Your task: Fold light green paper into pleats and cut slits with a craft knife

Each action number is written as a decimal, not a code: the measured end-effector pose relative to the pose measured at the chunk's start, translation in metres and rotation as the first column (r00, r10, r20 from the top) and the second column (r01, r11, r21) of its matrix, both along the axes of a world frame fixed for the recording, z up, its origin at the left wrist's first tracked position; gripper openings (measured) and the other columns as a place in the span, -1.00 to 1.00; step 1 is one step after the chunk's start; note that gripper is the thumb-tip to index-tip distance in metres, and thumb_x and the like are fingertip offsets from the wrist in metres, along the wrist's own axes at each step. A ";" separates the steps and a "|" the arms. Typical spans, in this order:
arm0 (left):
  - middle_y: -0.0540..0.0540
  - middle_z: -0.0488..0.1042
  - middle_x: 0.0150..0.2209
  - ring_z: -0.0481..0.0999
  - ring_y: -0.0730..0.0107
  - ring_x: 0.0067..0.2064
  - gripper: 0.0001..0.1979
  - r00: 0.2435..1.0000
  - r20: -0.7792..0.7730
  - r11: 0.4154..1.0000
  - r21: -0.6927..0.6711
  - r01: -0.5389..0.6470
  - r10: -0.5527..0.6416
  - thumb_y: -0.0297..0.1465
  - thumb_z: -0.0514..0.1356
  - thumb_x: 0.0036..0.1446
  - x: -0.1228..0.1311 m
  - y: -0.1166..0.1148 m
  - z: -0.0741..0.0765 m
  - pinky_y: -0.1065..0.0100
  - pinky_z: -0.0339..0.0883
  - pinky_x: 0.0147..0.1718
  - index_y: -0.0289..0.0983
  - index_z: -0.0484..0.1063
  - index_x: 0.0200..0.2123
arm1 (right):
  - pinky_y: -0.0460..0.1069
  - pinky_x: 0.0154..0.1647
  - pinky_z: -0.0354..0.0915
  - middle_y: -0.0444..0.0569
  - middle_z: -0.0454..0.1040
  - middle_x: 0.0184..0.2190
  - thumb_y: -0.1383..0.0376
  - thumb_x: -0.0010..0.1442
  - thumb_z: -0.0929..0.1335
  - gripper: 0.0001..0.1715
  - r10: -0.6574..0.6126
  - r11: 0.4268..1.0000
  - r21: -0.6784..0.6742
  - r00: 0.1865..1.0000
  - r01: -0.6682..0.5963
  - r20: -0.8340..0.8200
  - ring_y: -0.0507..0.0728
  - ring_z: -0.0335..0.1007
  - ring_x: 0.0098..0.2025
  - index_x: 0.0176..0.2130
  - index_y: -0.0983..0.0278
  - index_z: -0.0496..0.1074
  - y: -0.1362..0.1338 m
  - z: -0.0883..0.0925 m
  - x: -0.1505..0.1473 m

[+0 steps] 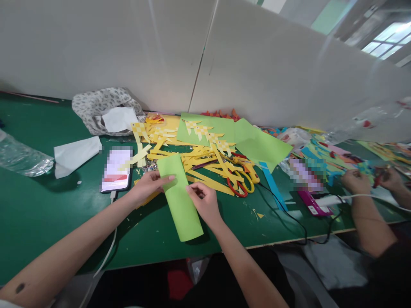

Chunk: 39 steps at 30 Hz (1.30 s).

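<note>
A folded strip of light green paper is held at a tilt above the table. My left hand grips its upper left edge, thumb on top and fingers underneath. On the opposite edge, my right hand pinches the paper between thumb and curled fingers. Just behind it lies a heap of yellow paper strips. Scissors with red and yellow handles rest to the right of that heap, beside a yellow glue gun. Woven yellow-and-white paper fish sit on green sheets at the back.
To the left are a charging phone, a white paper piece, a patterned cloth bag and a plastic bottle. A black cord crosses the right side. There, a co-worker's hands work near blue strips and a magenta power strip.
</note>
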<state>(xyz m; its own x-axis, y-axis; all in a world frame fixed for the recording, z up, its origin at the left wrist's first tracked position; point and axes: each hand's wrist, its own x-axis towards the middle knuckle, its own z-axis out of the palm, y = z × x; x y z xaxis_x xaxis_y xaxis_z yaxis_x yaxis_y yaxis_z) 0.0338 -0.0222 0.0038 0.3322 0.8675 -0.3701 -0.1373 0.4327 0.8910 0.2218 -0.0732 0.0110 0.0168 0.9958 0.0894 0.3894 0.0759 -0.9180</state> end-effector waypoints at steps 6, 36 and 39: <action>-0.16 0.61 -0.27 0.59 0.26 -0.35 -0.63 0.974 0.022 0.973 -0.051 -0.226 0.227 -0.33 0.45 -0.23 0.002 -0.002 0.002 0.31 0.51 -0.35 -0.31 0.52 -0.30 | -0.09 -0.49 0.20 -0.11 0.39 -0.58 0.22 0.12 0.32 -0.78 0.147 0.989 -0.006 0.989 -0.147 0.024 0.04 0.29 -0.51 -0.49 0.27 0.40 -0.008 -0.002 -0.014; -0.02 0.41 -0.64 0.45 0.36 -0.53 -0.57 0.983 -0.016 0.980 0.077 -0.183 0.185 -0.02 0.28 -0.06 0.001 0.001 -0.006 0.39 0.33 -0.52 -0.33 0.47 -0.49 | -0.10 -0.53 -0.03 -0.22 0.11 -0.61 0.11 0.25 0.22 -0.65 0.107 0.991 -0.079 0.993 -0.104 0.043 -0.03 0.03 -0.56 -0.47 0.26 0.25 -0.005 -0.010 -0.014; -0.03 0.43 -0.63 0.45 0.37 -0.53 -0.56 0.982 -0.008 0.980 0.063 -0.187 0.188 -0.02 0.25 -0.03 0.001 0.001 -0.007 0.40 0.32 -0.53 -0.33 0.47 -0.48 | -0.10 -0.54 -0.04 -0.23 0.10 -0.62 0.10 0.25 0.23 -0.65 0.097 0.992 -0.086 0.995 -0.094 0.033 -0.03 0.02 -0.56 -0.48 0.25 0.23 -0.004 -0.009 -0.014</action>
